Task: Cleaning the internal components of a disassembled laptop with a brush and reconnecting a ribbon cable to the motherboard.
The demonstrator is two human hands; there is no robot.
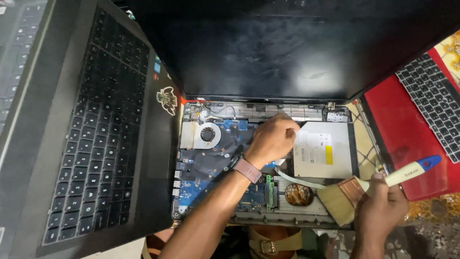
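Opened laptop base (225, 158), keyboard cover already off, board, fan (207, 134) and silver optical drive (322, 149) laid bare between both hands. Left hand (274, 139) curled in a narrow grip over the board's upper middle, fingertips hidden, so cannot tell what is pinched. Right hand (381, 208) in a closed grip around the paintbrush (364, 187), bristles resting at the base's lower right edge, just below the drive. Judging by this: disassembly done, dusting under way, reassembly left.
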